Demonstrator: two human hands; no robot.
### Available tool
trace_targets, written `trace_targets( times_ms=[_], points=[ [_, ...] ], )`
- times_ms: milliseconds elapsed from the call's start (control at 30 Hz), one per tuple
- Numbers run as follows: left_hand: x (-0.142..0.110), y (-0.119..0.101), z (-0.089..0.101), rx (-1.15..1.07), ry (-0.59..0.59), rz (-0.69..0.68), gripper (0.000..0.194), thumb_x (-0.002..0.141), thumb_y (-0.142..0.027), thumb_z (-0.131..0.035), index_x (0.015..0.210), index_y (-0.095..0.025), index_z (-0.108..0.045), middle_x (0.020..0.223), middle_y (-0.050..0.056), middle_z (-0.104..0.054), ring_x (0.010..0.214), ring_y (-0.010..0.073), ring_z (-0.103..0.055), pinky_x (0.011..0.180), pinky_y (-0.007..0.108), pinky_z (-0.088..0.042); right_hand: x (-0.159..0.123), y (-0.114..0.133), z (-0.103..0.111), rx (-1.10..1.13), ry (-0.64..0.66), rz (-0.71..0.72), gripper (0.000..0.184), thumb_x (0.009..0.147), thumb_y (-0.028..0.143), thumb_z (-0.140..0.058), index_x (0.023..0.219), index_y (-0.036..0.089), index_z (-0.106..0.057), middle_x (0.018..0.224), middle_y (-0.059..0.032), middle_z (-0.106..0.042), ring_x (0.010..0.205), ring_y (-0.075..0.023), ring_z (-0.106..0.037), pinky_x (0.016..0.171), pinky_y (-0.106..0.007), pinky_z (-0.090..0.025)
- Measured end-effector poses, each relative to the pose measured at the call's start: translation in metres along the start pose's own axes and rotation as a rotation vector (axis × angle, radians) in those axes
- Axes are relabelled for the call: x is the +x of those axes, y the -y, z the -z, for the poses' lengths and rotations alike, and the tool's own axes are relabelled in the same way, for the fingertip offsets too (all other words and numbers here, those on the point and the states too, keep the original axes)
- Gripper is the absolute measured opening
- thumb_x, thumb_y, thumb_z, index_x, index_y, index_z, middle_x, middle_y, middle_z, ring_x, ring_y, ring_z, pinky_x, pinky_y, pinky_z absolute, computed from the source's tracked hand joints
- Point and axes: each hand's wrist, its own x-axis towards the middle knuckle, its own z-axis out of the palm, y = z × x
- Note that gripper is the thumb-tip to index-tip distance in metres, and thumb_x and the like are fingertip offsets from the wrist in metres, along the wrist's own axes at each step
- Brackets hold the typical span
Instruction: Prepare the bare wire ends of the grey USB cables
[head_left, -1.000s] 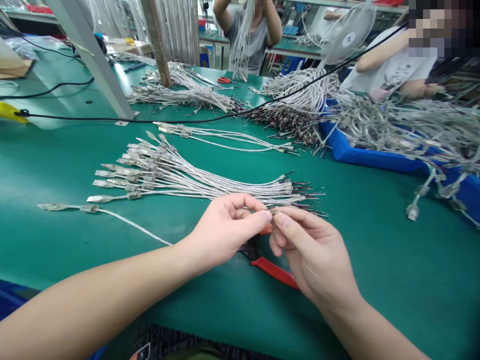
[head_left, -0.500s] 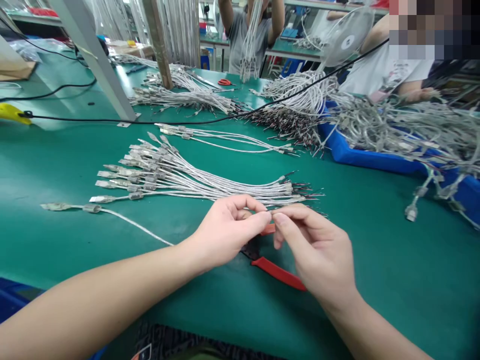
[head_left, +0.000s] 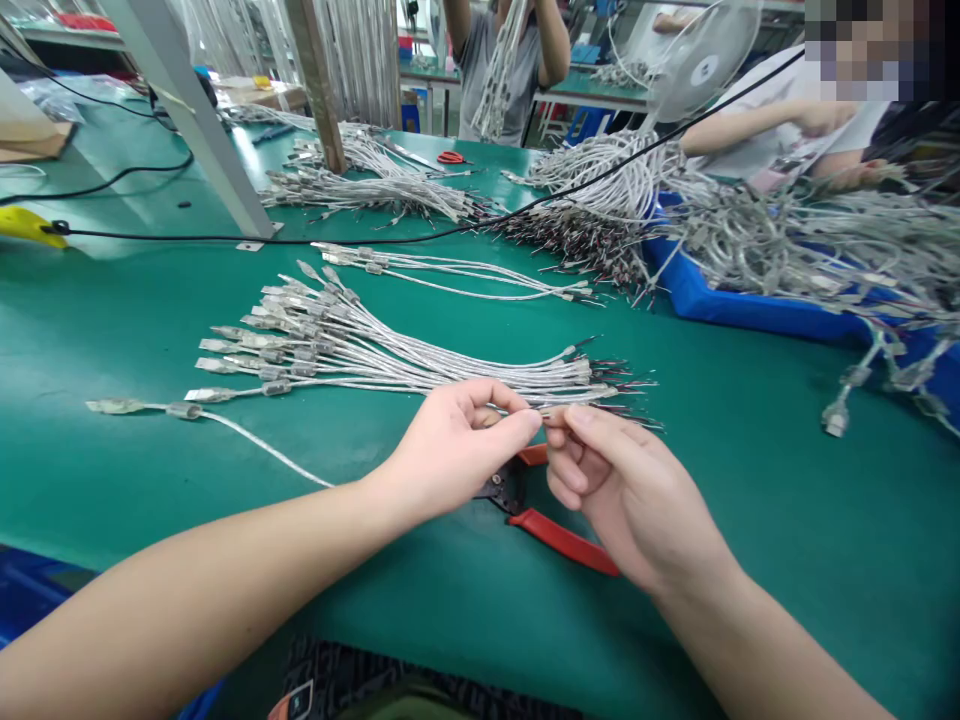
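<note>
My left hand (head_left: 461,440) is closed in a pinch near a cable's stripped end. A white USB cable (head_left: 266,452) lies to the left and passes behind my left forearm towards that hand. My right hand (head_left: 637,490) pinches the thin wire ends just to the right of my left fingertips. Below both hands lie red-handled pliers (head_left: 566,542), their head partly covered by my left hand. Just beyond my fingers a fanned pile of white USB cables (head_left: 405,355) rests on the green table, plugs to the left and bare wire ends to the right.
A smaller row of cables (head_left: 450,268) lies behind the pile. At the right, a blue tray (head_left: 757,308) overflows with cables. A black cord (head_left: 337,241) crosses the table past a grey metal post (head_left: 199,130). Two co-workers are busy across the table, near a fan (head_left: 705,70).
My right hand has shifted slightly right and its fingers have turned, opening a small gap from my left fingertips where the wires show. The whole view has moved slightly.
</note>
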Motion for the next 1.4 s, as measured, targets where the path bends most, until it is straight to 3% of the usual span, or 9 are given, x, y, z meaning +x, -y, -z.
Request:
trace_targets(
  times_ms=[133, 300, 433, 633, 833, 967, 1100, 1267, 1400],
  points=[
    [0.0004, -0.0007, 0.0023, 0.012, -0.024, 0.004, 0.023, 0.072, -0.033, -0.074, 0.076, -0.016, -0.059, 0.065, 0.001, -0.066, 0.054, 0.0105, -0.058, 0.047, 0.018, -0.037, 0.0015, 0.0025, 0.0008, 0.062, 0.026, -0.028, 0.017, 0.085, 0.028, -0.066, 0.083, 0.014, -0.076, 0.075, -0.0035, -0.057, 0.05, -0.0082, -0.044, 0.041, -0.02, -0.043],
    [0.0016, -0.0004, 0.0031, 0.019, -0.025, -0.003, 0.025, 0.073, -0.036, -0.074, 0.078, -0.016, -0.06, 0.065, 0.002, -0.066, 0.053, 0.0105, -0.057, 0.046, 0.018, -0.036, -0.0003, 0.0038, -0.0001, 0.065, 0.028, -0.031, 0.013, 0.08, 0.024, -0.072, 0.085, 0.014, -0.077, 0.075, -0.0027, -0.058, 0.05, -0.0069, -0.044, 0.042, -0.019, -0.042],
    [0.0016, 0.0008, 0.003, 0.038, -0.017, -0.024, 0.023, 0.075, -0.036, -0.073, 0.078, -0.016, -0.06, 0.062, 0.0, -0.063, 0.05, 0.0082, -0.053, 0.046, 0.018, -0.033, -0.001, -0.0001, 0.0005, -0.018, -0.004, 0.013, 0.011, 0.079, 0.026, -0.076, 0.084, 0.016, -0.076, 0.058, 0.0012, -0.054, 0.048, -0.0077, -0.043, 0.043, -0.02, -0.041],
    [-0.0004, 0.0022, 0.0005, 0.06, 0.093, -0.072, 0.022, 0.081, -0.034, -0.067, 0.075, -0.015, -0.059, 0.061, -0.002, -0.059, 0.052, 0.0066, -0.048, 0.051, 0.019, -0.035, 0.0, -0.0011, 0.0035, -0.171, -0.046, 0.113, 0.013, 0.081, 0.029, -0.075, 0.079, 0.017, -0.071, 0.05, 0.0029, -0.052, 0.047, -0.0096, -0.047, 0.047, -0.022, -0.04],
    [-0.003, -0.0023, 0.0038, 0.156, 0.2, -0.146, 0.029, 0.091, -0.034, -0.053, 0.069, -0.015, -0.056, 0.054, -0.006, -0.039, 0.051, 0.006, -0.032, 0.051, 0.02, -0.029, -0.0013, 0.0063, 0.0023, -0.199, -0.042, 0.121, 0.014, 0.081, 0.029, -0.074, 0.076, 0.017, -0.069, 0.051, 0.0027, -0.053, 0.049, -0.0109, -0.047, 0.048, -0.025, -0.039],
    [-0.0038, -0.0058, 0.0052, 0.316, 0.205, -0.101, 0.029, 0.09, -0.034, -0.053, 0.068, -0.016, -0.056, 0.058, -0.004, -0.049, 0.051, 0.0074, -0.039, 0.051, 0.021, -0.031, -0.0012, 0.0055, 0.0038, -0.256, -0.071, 0.147, 0.013, 0.08, 0.029, -0.073, 0.076, 0.018, -0.068, 0.05, 0.0029, -0.053, 0.049, -0.0118, -0.048, 0.05, -0.026, -0.039],
    [-0.0034, -0.0037, 0.0063, 0.462, 0.179, -0.158, 0.028, 0.093, -0.034, -0.048, 0.074, -0.017, -0.06, 0.064, -0.002, -0.055, 0.057, 0.0095, -0.046, 0.055, 0.022, -0.036, 0.0, 0.0037, 0.0059, -0.317, -0.088, 0.157, 0.014, 0.081, 0.03, -0.073, 0.075, 0.018, -0.068, 0.05, 0.003, -0.054, 0.049, -0.0116, -0.048, 0.052, -0.026, -0.04],
    [-0.0033, -0.0014, 0.0058, 0.49, 0.148, -0.244, 0.02, 0.091, -0.027, -0.049, 0.08, -0.017, -0.062, 0.072, -0.001, -0.058, 0.07, 0.0114, -0.051, 0.067, 0.022, -0.04, 0.0011, 0.002, 0.0039, -0.321, -0.069, 0.143, 0.014, 0.082, 0.03, -0.072, 0.076, 0.018, -0.07, 0.049, 0.0029, -0.054, 0.047, -0.0107, -0.048, 0.052, -0.025, -0.039],
    [-0.0035, -0.0009, 0.0048, 0.491, 0.131, -0.228, 0.023, 0.09, -0.027, -0.05, 0.072, -0.016, -0.059, 0.067, -0.002, -0.058, 0.066, 0.0108, -0.05, 0.063, 0.022, -0.039, 0.0002, -0.0005, 0.001, -0.269, -0.068, 0.123, 0.014, 0.081, 0.03, -0.073, 0.076, 0.017, -0.07, 0.049, 0.0026, -0.053, 0.047, -0.0108, -0.047, 0.05, -0.025, -0.04]
  ],
)
